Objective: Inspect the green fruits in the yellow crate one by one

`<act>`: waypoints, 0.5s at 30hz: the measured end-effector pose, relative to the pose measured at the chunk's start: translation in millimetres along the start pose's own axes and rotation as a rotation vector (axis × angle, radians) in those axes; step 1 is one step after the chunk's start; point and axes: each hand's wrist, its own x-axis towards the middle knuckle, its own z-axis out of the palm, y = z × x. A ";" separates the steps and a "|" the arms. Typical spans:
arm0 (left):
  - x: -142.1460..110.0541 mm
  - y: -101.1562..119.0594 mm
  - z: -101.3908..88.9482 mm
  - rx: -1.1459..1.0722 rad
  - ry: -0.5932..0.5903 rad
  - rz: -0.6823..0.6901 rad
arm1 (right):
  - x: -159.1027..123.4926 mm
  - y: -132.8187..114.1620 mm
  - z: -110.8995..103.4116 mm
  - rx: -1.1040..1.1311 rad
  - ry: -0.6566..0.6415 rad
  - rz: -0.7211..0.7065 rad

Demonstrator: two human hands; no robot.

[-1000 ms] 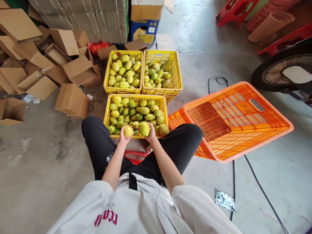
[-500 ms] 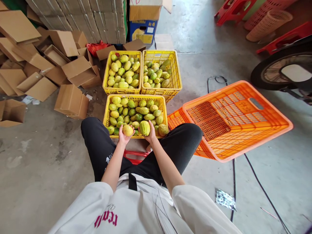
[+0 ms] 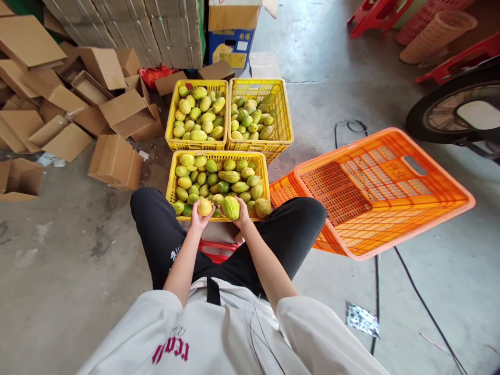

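Relative to the previous frame, the green-yellow fruit [image 3: 230, 208] has shifted slightly toward the person's left and leans a little more that way; the yellow fruit [image 3: 203, 207] has moved only marginally. The crates hold their positions; the view itself has drifted slightly.

Hand state: the left hand [image 3: 199, 221] supports the yellow fruit, with fingers curled partway around its underside and side. The right hand [image 3: 242, 212] is wrapped about the green-yellow fruit—fingers closed to its girth, palm at its outer side. Exact fingertip contact beneath either fruit cannot be confirmed.

Location: both fruits are held apart, side by side, over the near edge of the front yellow crate [image 3: 170, 182], which contains more fruit. Two further yellow crates, the rear left crate [image 3: 195, 146] and the rear right crate [image 3: 280, 99], stand beyond it, also holding fruit. An orange crate [image 3: 437, 195] lies tilted beside the person's right knee.

Step in hand: judged to be inspection or comparison of the two fruits, prior to placement. The next move appears to call for selecting a crate per fruit—then lowering each gently before releasing, to avoid bruising.
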 end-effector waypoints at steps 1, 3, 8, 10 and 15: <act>-0.3 -0.2 -0.4 0.003 0.004 0.003 | 1.1 0.2 -0.5 -0.004 0.003 0.006; -0.6 -1.2 -1.2 0.029 0.015 -0.016 | 3.4 0.7 -1.5 -0.007 0.009 0.020; 1.8 -4.2 -4.4 0.072 0.047 -0.033 | 6.4 1.7 -3.4 0.015 0.034 0.019; 3.5 -5.0 -5.9 0.087 0.071 -0.025 | 6.3 1.6 -4.0 0.007 0.038 0.003; 4.5 -5.7 -7.3 0.094 0.110 -0.002 | 5.2 0.2 -2.0 0.019 0.042 -0.019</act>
